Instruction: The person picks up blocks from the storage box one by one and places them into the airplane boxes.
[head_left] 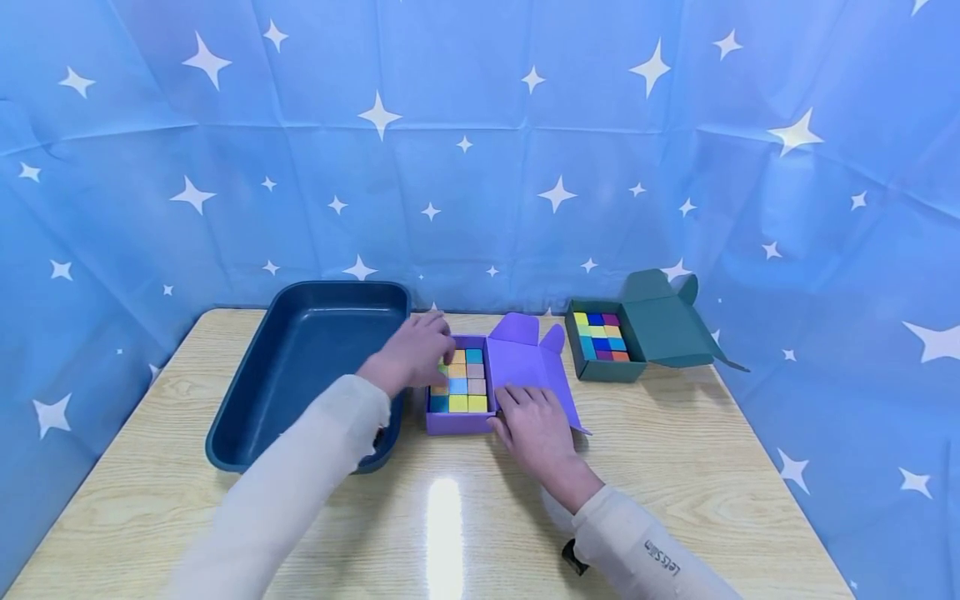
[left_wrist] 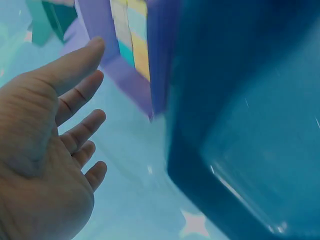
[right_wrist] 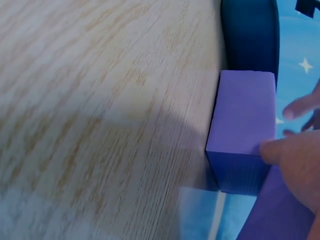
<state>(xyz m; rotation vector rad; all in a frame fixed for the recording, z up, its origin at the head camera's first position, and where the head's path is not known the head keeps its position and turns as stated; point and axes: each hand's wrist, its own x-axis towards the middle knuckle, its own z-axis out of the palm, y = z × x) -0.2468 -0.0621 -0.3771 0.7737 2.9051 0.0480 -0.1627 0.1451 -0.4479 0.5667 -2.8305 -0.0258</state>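
Note:
A purple cardboard box [head_left: 459, 425] stands in the middle of the table, its lid [head_left: 531, 367] folded open to the right. Rows of coloured cubes [head_left: 477, 404] fill it. My left hand [head_left: 414, 352] hovers over the box's left side and hides part of the cubes. In the left wrist view its fingers [left_wrist: 82, 131] are spread and hold nothing. My right hand [head_left: 536, 429] rests at the box's right side, fingers over the lid. In the right wrist view, its thumb [right_wrist: 280, 152] touches the box's near right corner.
A dark blue tray [head_left: 258, 367] stands just left of the purple box, under my left forearm. At the back right sits a green box [head_left: 609, 372] with coloured cubes inside, its lid [head_left: 667, 329] open to the right. A blue star-patterned cloth [head_left: 480, 183] hangs behind the table.

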